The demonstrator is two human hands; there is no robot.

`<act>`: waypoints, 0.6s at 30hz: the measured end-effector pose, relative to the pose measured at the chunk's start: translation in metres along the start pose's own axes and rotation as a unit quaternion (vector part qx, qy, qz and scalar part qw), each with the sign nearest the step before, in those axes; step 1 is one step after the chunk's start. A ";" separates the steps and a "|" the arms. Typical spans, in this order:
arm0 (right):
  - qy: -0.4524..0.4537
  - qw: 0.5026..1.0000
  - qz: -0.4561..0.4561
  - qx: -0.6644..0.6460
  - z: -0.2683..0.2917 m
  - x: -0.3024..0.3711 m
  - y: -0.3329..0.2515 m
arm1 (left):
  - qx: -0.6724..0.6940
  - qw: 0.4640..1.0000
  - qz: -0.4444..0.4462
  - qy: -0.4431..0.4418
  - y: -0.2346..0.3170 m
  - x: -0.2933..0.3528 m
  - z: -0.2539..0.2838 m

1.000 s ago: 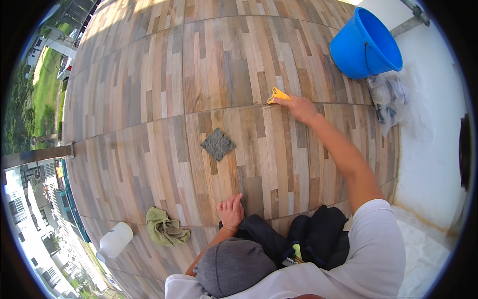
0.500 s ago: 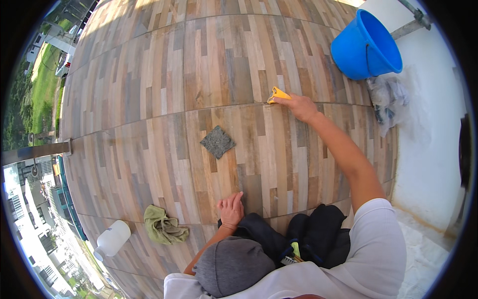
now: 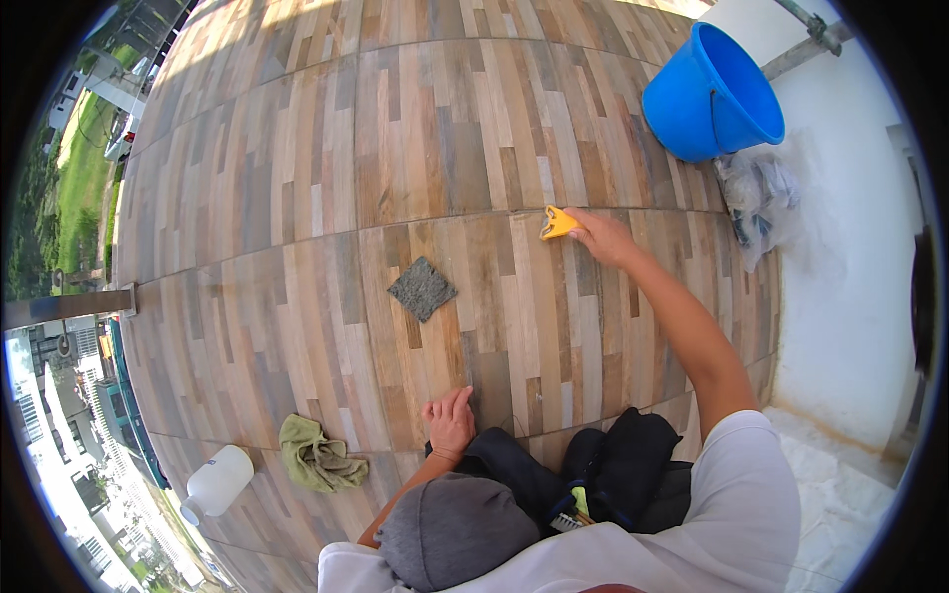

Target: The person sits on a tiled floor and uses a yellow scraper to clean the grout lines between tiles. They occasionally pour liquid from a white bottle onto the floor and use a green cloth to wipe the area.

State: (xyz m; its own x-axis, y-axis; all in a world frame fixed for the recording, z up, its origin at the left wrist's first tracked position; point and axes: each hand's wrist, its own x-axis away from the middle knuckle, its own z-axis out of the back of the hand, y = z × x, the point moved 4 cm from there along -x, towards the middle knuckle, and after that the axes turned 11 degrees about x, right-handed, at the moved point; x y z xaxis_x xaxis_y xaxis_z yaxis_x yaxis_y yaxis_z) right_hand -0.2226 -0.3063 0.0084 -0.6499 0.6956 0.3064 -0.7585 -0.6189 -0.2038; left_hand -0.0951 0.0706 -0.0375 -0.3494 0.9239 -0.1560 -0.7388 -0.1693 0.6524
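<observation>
My right hand point(image 3: 600, 237) is stretched out over the wood-look tiled floor point(image 3: 425, 148), its fingers closed on a small yellow scraper point(image 3: 560, 223). The scraper's broad end points left, just below the long grout line. Close to my knees, my left hand point(image 3: 451, 420) leans on the tiles with its fingers out and nothing in it. A grey square scouring pad point(image 3: 422, 289) lies flat between the two hands, touched by neither. Left of my left hand is a crumpled olive-green cloth point(image 3: 320, 455).
A white plastic bottle point(image 3: 218, 481) lies on its side at the lower left. At the far right a blue bucket point(image 3: 682, 104) stands beside a clear plastic bag point(image 3: 756, 203), near a white wall point(image 3: 850, 257). A metal rail point(image 3: 74, 306) borders the left side.
My right hand has drawn the scraper slightly toward me, off the grout line, and turned it so its flat face shows. The left hand stays on the floor.
</observation>
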 end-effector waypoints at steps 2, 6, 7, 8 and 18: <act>-0.003 1.000 0.014 -0.021 -0.004 0.008 0.004 | -0.002 1.000 0.001 -0.002 0.000 0.000 0.001; -0.025 0.999 0.011 -0.041 -0.009 0.005 -0.002 | -0.006 1.000 0.003 -0.016 -0.003 0.004 -0.002; -0.022 0.999 0.019 -0.031 -0.009 0.001 -0.009 | -0.004 1.000 0.001 -0.016 -0.003 0.003 -0.003; -0.025 0.999 0.018 -0.029 -0.010 -0.003 -0.015 | -0.005 1.000 0.000 -0.016 -0.003 0.003 -0.003; -0.043 0.998 0.050 -0.005 -0.009 -0.014 -0.010 | -0.013 1.000 0.010 -0.019 0.000 0.000 -0.002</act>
State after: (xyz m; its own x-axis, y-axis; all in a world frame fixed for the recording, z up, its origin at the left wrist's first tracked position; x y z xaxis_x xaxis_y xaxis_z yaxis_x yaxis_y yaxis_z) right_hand -0.2066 -0.3063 -0.0016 -0.7161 0.5962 0.3631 -0.6908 -0.6798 -0.2463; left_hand -0.0960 0.0697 -0.0385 -0.3428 0.9324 -0.1141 -0.7466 -0.1967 0.6355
